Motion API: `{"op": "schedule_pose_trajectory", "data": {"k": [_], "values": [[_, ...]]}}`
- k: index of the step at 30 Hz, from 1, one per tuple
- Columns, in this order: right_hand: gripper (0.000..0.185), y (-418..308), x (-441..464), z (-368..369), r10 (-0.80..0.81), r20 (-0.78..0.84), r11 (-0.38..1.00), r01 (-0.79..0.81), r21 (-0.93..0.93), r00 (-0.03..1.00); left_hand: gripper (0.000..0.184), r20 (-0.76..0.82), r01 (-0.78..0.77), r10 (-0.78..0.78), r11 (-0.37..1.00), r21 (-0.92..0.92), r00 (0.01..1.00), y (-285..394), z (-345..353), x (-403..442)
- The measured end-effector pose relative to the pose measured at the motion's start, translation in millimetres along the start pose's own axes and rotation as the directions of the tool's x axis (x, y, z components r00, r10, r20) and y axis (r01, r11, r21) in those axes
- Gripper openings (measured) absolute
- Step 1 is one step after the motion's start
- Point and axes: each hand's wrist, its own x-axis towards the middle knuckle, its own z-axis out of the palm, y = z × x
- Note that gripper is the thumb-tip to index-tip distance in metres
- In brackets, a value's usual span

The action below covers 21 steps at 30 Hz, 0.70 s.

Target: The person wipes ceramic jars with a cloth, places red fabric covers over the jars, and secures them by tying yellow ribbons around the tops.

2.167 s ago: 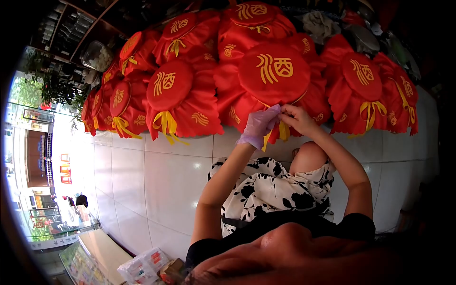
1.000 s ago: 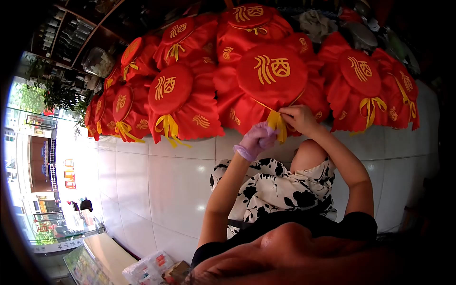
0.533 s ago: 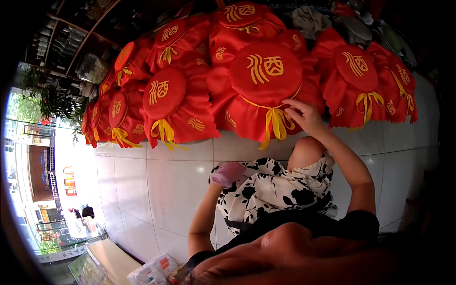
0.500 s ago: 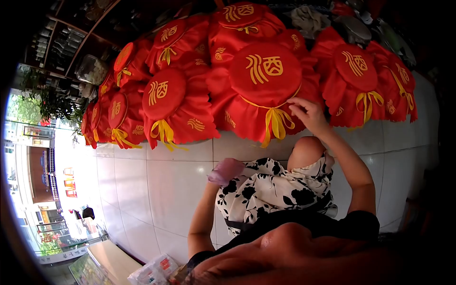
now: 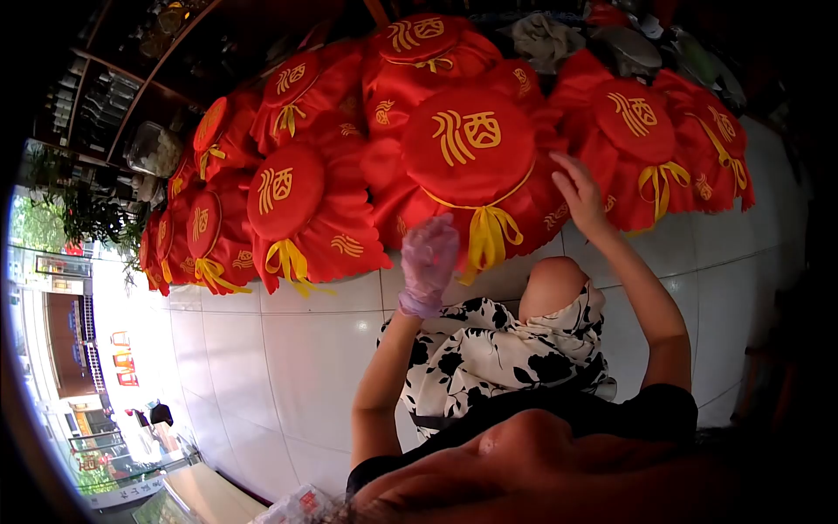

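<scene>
A large jar under a red cloth cover point(image 5: 469, 144) with gold lettering stands in front of me. Round its neck runs a yellow ribbon, tied in a bow point(image 5: 489, 234) at the front. My left hand point(image 5: 429, 265), in a thin purple glove, is raised just left of the bow, its fingers loosely apart and holding nothing. To the right of the cover is my bare right hand point(image 5: 580, 194), fingers spread and empty, near the cloth's edge. Neither hand is on the ribbon.
More red-covered jars with yellow bows stand to the left point(image 5: 285, 190), to the right point(image 5: 635, 120) and behind. Shelves and a clear container point(image 5: 154, 148) are at the upper left. Pale floor tiles point(image 5: 314, 349) lie below, with a counter point(image 5: 209, 496) at the lower left.
My left hand came off the ribbon, dropped toward my lap, then rose again beside the bow. My right hand let go and moved right and up. The jars appear slightly further left.
</scene>
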Motion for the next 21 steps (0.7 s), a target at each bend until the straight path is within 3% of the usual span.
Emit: {"op": "schedule_pose_trajectory", "data": {"k": [1,2,3,4,5,7,8,10,11,13,14,15,16,17,18,19,20,21], "values": [[0.034,13,8,3,0.043,-0.024,0.998,-0.042,0.043,0.999,0.022,-0.122,0.129,-0.146,0.983,-0.132,0.982,6,-9,4],[0.037,22,16,8,0.06,-0.023,0.997,-0.059,0.045,0.998,0.022,-0.129,0.139,-0.154,0.983,-0.12,0.98,28,-17,21],[0.04,27,23,13,0.075,-0.023,0.996,-0.074,0.046,0.997,0.025,-0.235,0.188,-0.192,0.981,-0.041,0.953,58,-23,53],[0.046,32,27,16,0.072,0.037,0.992,-0.068,-0.104,0.997,0.026,-0.294,0.21,-0.201,0.978,-0.002,0.934,50,-22,65],[0.046,44,23,26,0.06,0.04,0.993,-0.056,-0.1,0.997,0.028,-0.353,0.236,-0.209,0.971,0.034,0.912,41,-21,77],[0.052,66,5,45,0.039,0.074,0.968,-0.019,-0.252,0.997,0.029,-0.138,0.411,-0.408,0.912,-0.012,0.902,-37,-8,64],[0.057,61,3,43,0.134,0.124,0.963,-0.099,-0.251,0.983,0.029,-0.066,0.467,-0.467,0.884,-0.016,0.882,-68,-2,59],[0.057,56,4,38,0.146,0.147,0.968,-0.11,-0.226,0.978,0.031,-0.093,0.149,-0.121,0.905,0.399,0.988,-95,4,56],[0.057,53,3,35,0.17,0.165,0.97,-0.135,-0.203,0.972,0.031,-0.091,0.146,-0.119,0.907,0.396,0.989,-80,-9,64],[0.055,37,13,23,0.263,0.138,0.944,-0.225,-0.239,0.955,0.031,0.064,0.356,-0.451,0.777,0.519,0.89,-55,-31,89],[0.053,17,20,14,0.325,0.152,0.931,-0.288,-0.223,0.933,0.031,-0.121,0.511,-0.497,0.823,0.25,0.859,-56,-29,93],[0.052,1,25,6,0.387,0.176,0.914,-0.352,-0.201,0.905,0.031,-0.268,0.591,-0.582,0.805,-0.055,0.768,-57,-28,95],[0.05,-6,33,2,0.274,0.11,0.956,-0.258,-0.142,0.955,0.032,-0.279,0.543,-0.556,0.83,-0.131,0.783,-51,-32,104],[0.05,-10,47,0,0.279,0.102,0.955,-0.264,-0.138,0.955,0.037,-0.18,0.464,-0.497,0.864,-0.196,0.849,-41,-37,115],[0.05,-12,66,-2,0.149,0.072,0.989,-0.15,0.009,0.986,0.041,-0.107,0.276,-0.264,0.953,0.128,0.959,-56,-36,121],[0.049,-10,85,-3,0.018,0.025,0.988,-0.021,0.151,1.0,0.047,0.039,0.026,-0.046,0.909,0.416,0.998,-76,-33,124],[0.049,9,106,6,0.012,0.028,0.988,-0.016,0.155,1.0,0.047,0.035,0.028,-0.047,0.906,0.422,0.998,-84,-29,118],[0.048,37,127,23,0.059,0.045,0.952,-0.07,0.299,0.997,0.051,0.139,-0.01,-0.078,0.839,0.544,0.987,-90,-25,111]]}}
